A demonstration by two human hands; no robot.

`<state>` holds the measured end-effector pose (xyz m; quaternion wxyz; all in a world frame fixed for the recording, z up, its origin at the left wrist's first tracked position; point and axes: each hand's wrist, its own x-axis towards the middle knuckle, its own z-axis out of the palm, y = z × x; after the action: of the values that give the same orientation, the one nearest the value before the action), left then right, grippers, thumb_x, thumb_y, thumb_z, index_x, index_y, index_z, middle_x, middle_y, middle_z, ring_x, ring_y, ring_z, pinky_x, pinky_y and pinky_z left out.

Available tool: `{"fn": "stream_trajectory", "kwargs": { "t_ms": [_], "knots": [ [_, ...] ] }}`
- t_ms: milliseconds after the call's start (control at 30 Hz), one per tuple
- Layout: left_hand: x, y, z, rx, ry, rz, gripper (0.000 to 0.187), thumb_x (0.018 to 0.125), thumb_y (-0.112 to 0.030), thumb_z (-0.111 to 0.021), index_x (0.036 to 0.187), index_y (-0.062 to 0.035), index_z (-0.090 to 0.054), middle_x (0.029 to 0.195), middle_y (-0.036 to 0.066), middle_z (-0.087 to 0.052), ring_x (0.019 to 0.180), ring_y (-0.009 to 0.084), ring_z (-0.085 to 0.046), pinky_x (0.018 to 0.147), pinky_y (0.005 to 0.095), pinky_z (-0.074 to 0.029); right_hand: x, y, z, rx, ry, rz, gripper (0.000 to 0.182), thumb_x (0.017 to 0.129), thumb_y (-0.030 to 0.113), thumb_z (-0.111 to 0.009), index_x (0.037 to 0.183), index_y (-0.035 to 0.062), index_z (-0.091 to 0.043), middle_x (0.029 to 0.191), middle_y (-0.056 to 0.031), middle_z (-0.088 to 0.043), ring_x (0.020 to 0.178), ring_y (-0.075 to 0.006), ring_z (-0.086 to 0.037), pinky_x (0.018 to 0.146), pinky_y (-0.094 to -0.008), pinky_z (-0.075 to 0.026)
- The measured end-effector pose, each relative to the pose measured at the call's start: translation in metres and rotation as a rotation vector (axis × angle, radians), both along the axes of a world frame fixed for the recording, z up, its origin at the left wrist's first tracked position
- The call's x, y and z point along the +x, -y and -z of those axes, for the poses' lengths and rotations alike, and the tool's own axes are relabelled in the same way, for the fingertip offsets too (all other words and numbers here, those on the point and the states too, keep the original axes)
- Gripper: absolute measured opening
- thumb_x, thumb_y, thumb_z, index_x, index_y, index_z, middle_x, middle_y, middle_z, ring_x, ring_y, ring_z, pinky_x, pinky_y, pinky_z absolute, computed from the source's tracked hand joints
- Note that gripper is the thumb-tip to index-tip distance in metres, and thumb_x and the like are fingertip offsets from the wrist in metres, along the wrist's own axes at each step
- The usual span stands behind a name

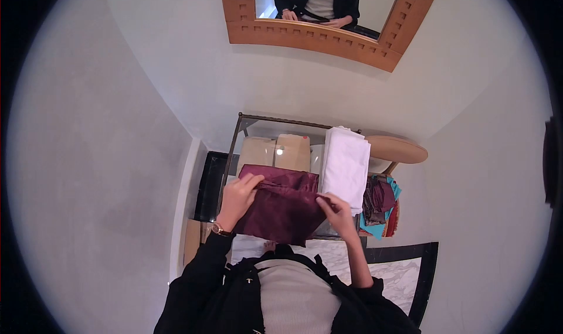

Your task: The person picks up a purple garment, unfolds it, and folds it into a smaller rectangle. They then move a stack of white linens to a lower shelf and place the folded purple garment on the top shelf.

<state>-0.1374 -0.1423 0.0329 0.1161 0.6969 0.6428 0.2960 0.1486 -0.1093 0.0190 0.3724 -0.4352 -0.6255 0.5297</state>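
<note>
A shiny dark burgundy cloth (275, 211) lies partly on the glass-topped table and hangs over its front edge, with a fold running across its upper part. My left hand (239, 194) pinches the cloth near its left side, along the fold. On the opposite side, my right hand (335, 210) grips its right edge between thumb and fingers. Right beside the cloth rests a stack of folded white cloths (345, 167).
The table has a dark metal frame (281, 121). Cardboard boxes (292, 152) show through the glass. To the right, a chair (399, 149) bears a pile of brown, burgundy and turquoise cloths (380, 199). A wood-framed mirror (316, 48) hangs on the wall above.
</note>
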Motion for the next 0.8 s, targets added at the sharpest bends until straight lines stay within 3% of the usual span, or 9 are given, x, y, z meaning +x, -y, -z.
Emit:
{"fn": "stream_trajectory", "kwargs": {
  "t_ms": [100,133,233,267,367,567,700,733,800],
  "knots": [
    [0.007,-0.002,-0.05,0.378,0.222,0.067,0.021,0.07,0.005,-0.068,0.089,-0.0039,-0.069,0.094,0.009,-0.068,0.084,0.0304,-0.066,0.09,0.0381,-0.048,0.004,-0.01,-0.049,0.087,-0.041,0.106,0.016,0.093,0.003,-0.062,0.106,-0.0036,-0.067,0.093,-0.002,-0.061,0.088,-0.0072,-0.055,0.076,-0.0202,-0.044],
    [0.011,0.0,-0.065,0.306,0.498,0.145,0.01,0.071,0.007,-0.071,0.071,0.0025,-0.061,0.079,0.009,-0.063,0.067,0.0259,-0.061,0.095,0.041,-0.045,0.006,-0.012,-0.059,0.125,-0.048,0.144,0.015,0.093,0.002,-0.062,0.106,-0.004,-0.067,0.093,-0.0022,-0.062,0.088,-0.007,-0.055,0.076,-0.0196,-0.044],
    [0.002,0.013,-0.084,-0.09,0.927,0.58,0.026,0.076,0.007,-0.073,0.064,0.0033,-0.05,0.066,0.006,-0.053,0.066,0.0234,-0.054,0.089,0.0379,-0.047,0.011,-0.018,-0.084,0.286,-0.097,0.213,0.013,0.091,-0.002,-0.061,0.103,-0.0057,-0.066,0.094,-0.0039,-0.063,0.088,-0.0082,-0.056,0.077,-0.0192,-0.043],
    [0.002,0.019,-0.098,-0.212,0.969,0.633,0.041,0.078,0.005,-0.074,0.061,0.0018,-0.037,0.059,0.007,-0.042,0.064,0.0226,-0.045,0.084,0.0374,-0.046,0.012,-0.016,-0.1,0.348,-0.067,0.219,0.012,0.09,-0.004,-0.061,0.1,-0.0069,-0.066,0.094,-0.0058,-0.063,0.089,-0.0101,-0.057,0.079,-0.0203,-0.043],
    [-0.01,0.022,-0.109,-0.254,0.931,0.897,0.045,0.077,0.005,-0.075,0.061,0.0006,-0.032,0.06,0.008,-0.039,0.064,0.0222,-0.042,0.076,0.0364,-0.045,0.025,-0.013,-0.128,0.457,-0.037,0.275,0.013,0.085,-0.009,-0.06,0.097,-0.0063,-0.066,0.091,-0.0078,-0.064,0.088,-0.0133,-0.058,0.08,-0.0236,-0.044],
    [-0.078,0.021,-0.127,-0.25,0.994,0.963,0.046,0.069,0.007,-0.075,0.051,0.0007,-0.033,0.05,0.008,-0.033,0.051,0.0273,-0.036,0.075,0.0404,-0.04,0.074,-0.011,-0.153,0.524,-0.269,0.385,0.008,0.091,0.0,-0.057,0.095,-0.0053,-0.062,0.092,-0.0066,-0.06,0.083,-0.0124,-0.056,0.077,-0.0245,-0.044],
    [-0.106,0.03,-0.132,-0.395,0.874,0.869,0.036,0.079,0.002,-0.071,0.053,0.0011,-0.046,0.05,0.007,-0.038,0.048,0.0229,-0.037,0.078,0.0371,-0.039,0.108,-0.02,-0.163,0.523,-0.334,0.47,0.02,0.098,0.018,-0.052,0.101,-0.002,-0.055,0.092,-0.0052,-0.054,0.085,-0.0104,-0.052,0.077,-0.0238,-0.042],
    [-0.118,0.03,-0.129,-0.458,0.776,0.828,0.029,0.084,-0.005,-0.07,0.06,0.0035,-0.056,0.052,0.005,-0.047,0.049,0.015,-0.043,0.071,0.0317,-0.043,0.114,-0.022,-0.165,0.51,-0.467,0.494,0.02,0.098,0.014,-0.055,0.107,-0.0042,-0.059,0.099,-0.0058,-0.059,0.086,-0.0102,-0.057,0.078,-0.0256,-0.046],
    [-0.127,0.04,-0.133,-0.7,0.578,0.349,0.026,0.085,-0.009,-0.07,0.065,0.0048,-0.06,0.055,0.003,-0.051,0.053,0.0099,-0.046,0.063,0.0276,-0.043,0.123,-0.03,-0.173,0.44,-0.574,0.666,0.024,0.098,0.016,-0.057,0.111,-0.0039,-0.06,0.103,-0.0068,-0.061,0.091,-0.0117,-0.059,0.082,-0.0275,-0.047]
  ]
}}
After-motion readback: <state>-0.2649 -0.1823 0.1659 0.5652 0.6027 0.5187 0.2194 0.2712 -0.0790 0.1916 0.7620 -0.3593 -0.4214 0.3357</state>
